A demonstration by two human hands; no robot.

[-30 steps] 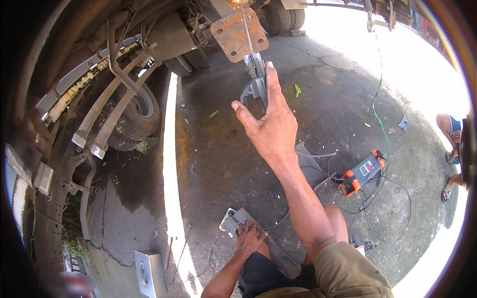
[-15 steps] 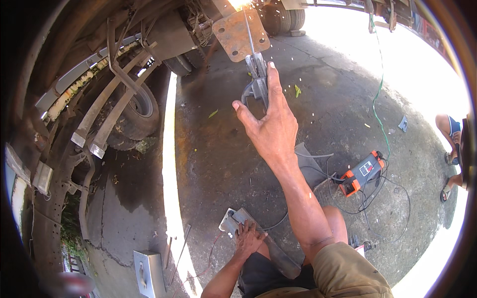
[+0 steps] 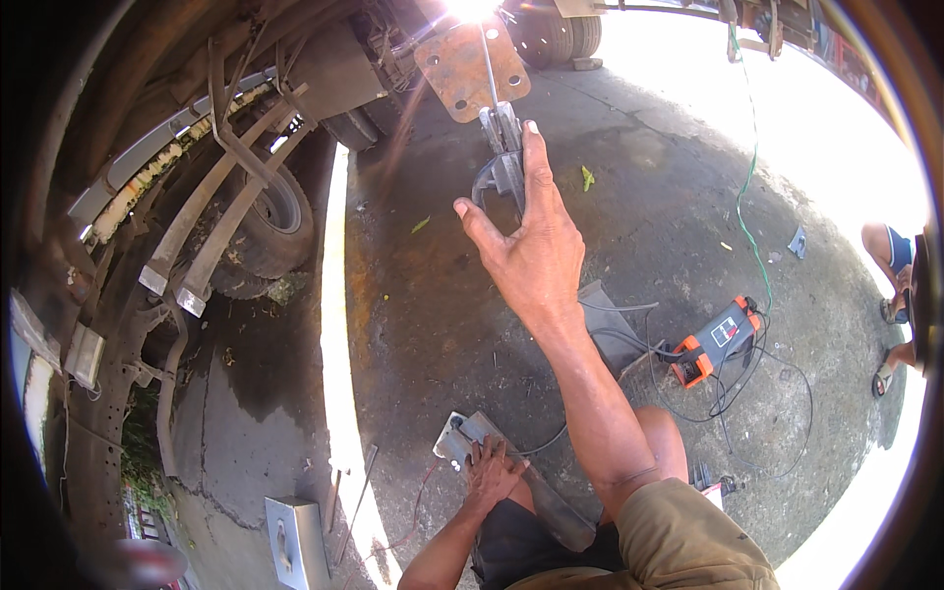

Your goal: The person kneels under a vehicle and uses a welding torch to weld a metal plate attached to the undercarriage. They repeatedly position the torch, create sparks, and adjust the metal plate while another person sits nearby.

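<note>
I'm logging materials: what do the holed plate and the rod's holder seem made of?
The holed plate looks like steel, matte and rough, judging by its rust-brown patches. The holder seems dull grey metal, though its smooth body may be plastic.

**Rust, dull metal and matt cloth**

The plate point(image 3: 442, 74) is metal, its face rough and matt with orange-brown rust. In front of it the rod point(image 3: 489, 64) looks smooth and grey; just below it the clamp point(image 3: 507, 175) has a dull grey finish. Below and right of the plate, the welder point(image 3: 710, 346) shows smooth, plastic-looking orange ends. Well below and left, the box point(image 3: 301, 544) is smooth, softly shiny metal. Beneath the plate, the floor point(image 3: 423, 295) is rough concrete; far below, the sleeve point(image 3: 688, 531) is matt cloth.
</note>
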